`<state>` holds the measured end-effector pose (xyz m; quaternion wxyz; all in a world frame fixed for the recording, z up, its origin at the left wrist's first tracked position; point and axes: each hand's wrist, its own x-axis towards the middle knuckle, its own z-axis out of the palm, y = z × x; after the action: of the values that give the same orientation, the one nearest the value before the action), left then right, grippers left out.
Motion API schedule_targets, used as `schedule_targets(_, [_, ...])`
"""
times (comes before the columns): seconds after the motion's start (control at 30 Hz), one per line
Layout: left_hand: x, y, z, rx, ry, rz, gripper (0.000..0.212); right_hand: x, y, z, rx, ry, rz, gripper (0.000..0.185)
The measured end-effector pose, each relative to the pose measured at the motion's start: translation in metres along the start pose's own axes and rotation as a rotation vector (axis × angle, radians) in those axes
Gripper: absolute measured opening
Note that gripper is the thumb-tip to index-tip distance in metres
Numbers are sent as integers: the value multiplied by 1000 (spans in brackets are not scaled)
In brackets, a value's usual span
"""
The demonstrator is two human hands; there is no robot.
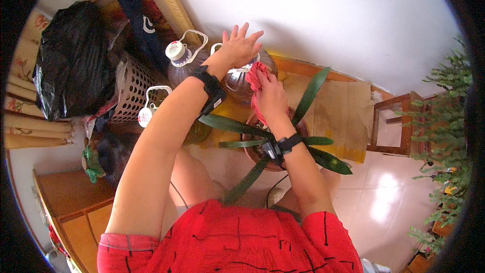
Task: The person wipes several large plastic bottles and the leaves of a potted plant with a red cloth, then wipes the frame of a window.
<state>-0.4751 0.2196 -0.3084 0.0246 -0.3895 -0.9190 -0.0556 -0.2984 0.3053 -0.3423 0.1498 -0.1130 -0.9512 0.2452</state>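
Note:
My left hand [239,47], palm down with its fingers spread, is over the top of a large clear plastic jug [238,83] by the wall. It hides the jug's cap, and I cannot tell whether it touches it. In my right hand [272,96] is a crumpled pinkish-red cloth [254,77], held against or close to the jug's right side. Below that hand a potted plant spreads long strap-shaped leaves [312,94] from a reddish-brown pot [252,155]. A second jug with a white cap [176,50] and handle stands to the left.
Another white-capped jug [145,116] is partly behind my left forearm. Further left are a perforated basket [132,91], a black plastic bag [74,60] and a dark umbrella [130,3]. Flattened cardboard [337,113] and a wooden frame [407,121] lie right, near tall green plants [439,151].

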Motion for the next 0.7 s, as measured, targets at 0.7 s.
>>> schedule_targets(0.7, [0,-9,14,5,85,-2,48,-31,9,20,-95,-346,-64,48])
